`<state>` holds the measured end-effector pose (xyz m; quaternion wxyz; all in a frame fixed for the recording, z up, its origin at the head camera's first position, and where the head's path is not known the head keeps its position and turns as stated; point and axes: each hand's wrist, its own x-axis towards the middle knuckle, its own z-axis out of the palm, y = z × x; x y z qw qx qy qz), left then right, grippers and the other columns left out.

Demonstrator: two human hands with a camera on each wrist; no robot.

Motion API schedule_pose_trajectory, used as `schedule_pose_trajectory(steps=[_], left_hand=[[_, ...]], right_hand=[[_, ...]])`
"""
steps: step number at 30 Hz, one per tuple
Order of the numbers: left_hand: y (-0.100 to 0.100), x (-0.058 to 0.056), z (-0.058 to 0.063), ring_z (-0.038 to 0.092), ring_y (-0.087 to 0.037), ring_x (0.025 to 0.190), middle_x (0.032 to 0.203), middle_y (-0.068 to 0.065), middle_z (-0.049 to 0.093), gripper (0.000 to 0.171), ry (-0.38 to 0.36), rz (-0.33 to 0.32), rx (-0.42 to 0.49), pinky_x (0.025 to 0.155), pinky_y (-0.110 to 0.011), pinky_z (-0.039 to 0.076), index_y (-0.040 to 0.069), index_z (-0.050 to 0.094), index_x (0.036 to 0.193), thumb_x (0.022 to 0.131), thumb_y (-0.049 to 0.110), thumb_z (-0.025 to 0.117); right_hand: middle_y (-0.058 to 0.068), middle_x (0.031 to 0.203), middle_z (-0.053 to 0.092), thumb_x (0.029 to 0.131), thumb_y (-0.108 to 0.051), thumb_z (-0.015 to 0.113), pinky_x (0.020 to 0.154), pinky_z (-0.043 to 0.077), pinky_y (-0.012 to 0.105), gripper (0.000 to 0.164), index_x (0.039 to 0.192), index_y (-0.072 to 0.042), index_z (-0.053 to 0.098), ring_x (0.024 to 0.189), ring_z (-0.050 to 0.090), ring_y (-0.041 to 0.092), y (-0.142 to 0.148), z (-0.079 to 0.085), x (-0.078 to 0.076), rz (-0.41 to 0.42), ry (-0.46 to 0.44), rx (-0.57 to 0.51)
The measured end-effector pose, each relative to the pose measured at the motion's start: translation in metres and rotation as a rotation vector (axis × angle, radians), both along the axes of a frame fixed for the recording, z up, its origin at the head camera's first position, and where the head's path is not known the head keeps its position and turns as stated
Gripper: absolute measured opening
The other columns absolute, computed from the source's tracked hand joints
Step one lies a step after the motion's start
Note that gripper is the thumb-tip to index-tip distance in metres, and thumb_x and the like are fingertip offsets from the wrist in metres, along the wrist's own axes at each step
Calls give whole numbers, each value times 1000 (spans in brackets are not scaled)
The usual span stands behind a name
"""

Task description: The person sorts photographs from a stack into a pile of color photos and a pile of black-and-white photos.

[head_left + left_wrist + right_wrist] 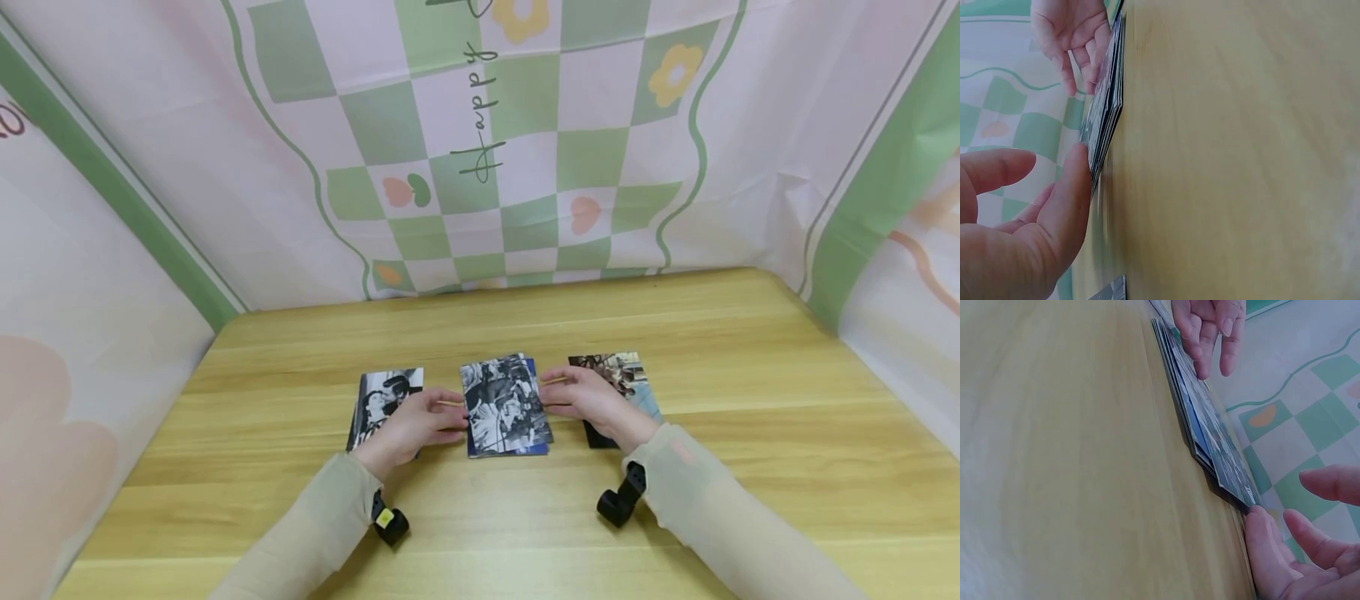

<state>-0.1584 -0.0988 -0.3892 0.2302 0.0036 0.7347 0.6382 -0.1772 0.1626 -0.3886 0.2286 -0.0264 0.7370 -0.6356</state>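
A small stack of photo cards lies on the table between the two hands, a black-and-white picture on top and blue edges poking out at its right and bottom. My left hand touches the stack's left edge with its fingertips, thumb held away. On the opposite side, my right hand has its fingertips at the right edge, fingers loosely extended. Seen from the right wrist, the card edges are uneven, with a gap under the upper cards. Neither hand curls round the stack.
A black-and-white photo card lies under the left hand, partly covered. Beneath the right hand is a colour photo card, also partly hidden. The wooden table meets a checkered cloth at the back. Each wrist wears a black camera.
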Motion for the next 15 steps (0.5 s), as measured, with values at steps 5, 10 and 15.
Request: schedule_pose_trajectory(steps=[5, 10, 15], left_hand=[[0, 0, -1, 63, -20, 94, 119, -28, 58, 35, -6, 3, -3, 87, -36, 58, -10, 47, 128, 94, -3, 51], [-2, 2, 0, 63, -20, 94, 120, -29, 57, 35, -20, 4, 4, 87, -36, 58, -10, 46, 128, 94, -3, 51], [-4, 2, -1, 64, -19, 93, 120, -29, 57, 35, -30, 13, 11, 87, -35, 58, -11, 46, 128, 94, -3, 51]], right_hand=[[29, 128, 49, 96, -7, 51, 97, 52, 37, 45, 134, 13, 37, 109, 59, 24, 0, 0, 0, 5, 6, -8], [29, 130, 47, 96, -9, 51, 98, 51, 38, 45, 133, 12, 38, 112, 57, 27, 0, 0, -1, 4, 3, -13], [27, 128, 50, 96, -9, 52, 96, 53, 37, 44, 133, 12, 39, 107, 59, 21, 0, 1, -1, -1, -7, -19]])
